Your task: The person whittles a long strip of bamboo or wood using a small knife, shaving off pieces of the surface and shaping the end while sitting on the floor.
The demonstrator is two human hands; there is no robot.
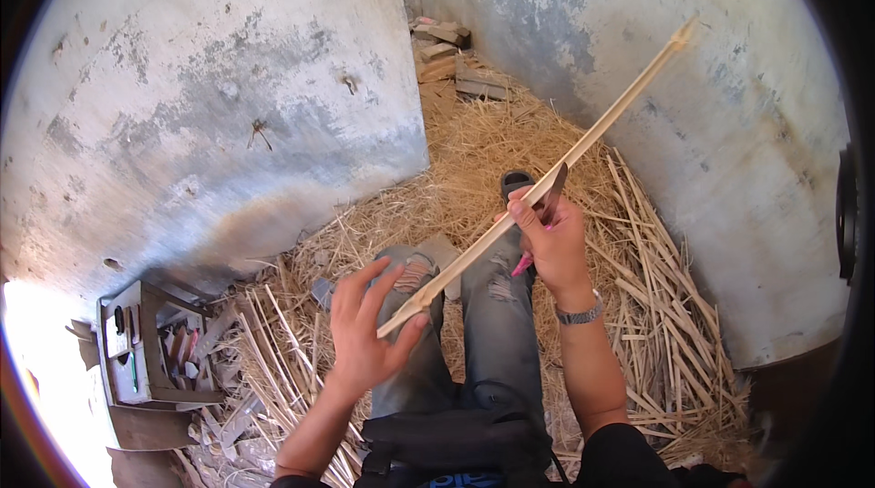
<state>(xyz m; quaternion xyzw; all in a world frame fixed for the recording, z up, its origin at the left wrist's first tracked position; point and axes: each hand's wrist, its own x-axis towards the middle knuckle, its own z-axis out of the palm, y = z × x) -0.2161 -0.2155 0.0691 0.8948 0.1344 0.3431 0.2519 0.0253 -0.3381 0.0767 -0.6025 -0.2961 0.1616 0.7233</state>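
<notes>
Strip (pixel 606 123) is up in the air over the person's knees, above the straw-covered floor (pixel 478 146). Long axis is one straight diagonal: near end low at left by the left hand (pixel 369 319), far end up and right, in front of the right wall (pixel 720 151). Pale, narrow, knobbly swelling at each end.

Left hand: fingers spread, well apart, not curled into a fist. Near end of strip lies in the gap between thumb and forefinger; can't tell how firmly it's gripped, if at all.

Right hand (pixel 551 237): closed around a knife (pixel 559 180), thumb laid on the strip a bit short of mid-length. Dark blade points away, leaning right, up against the strip's right side; pink handle shows under the hand, pointing back toward the knees. Watch (pixel 581 313) on that wrist.

Floor, right edge: long pile of split sticks (pixel 670 333), mostly running near to far. Floor, left edge: more sticks (pixel 273 342), next to an open-sided box (pixel 137 342) with small tools on it. Floor, far corner: stacked blocks (pixel 442 51). Jeans (pixel 497 333) ripped at both knees.
</notes>
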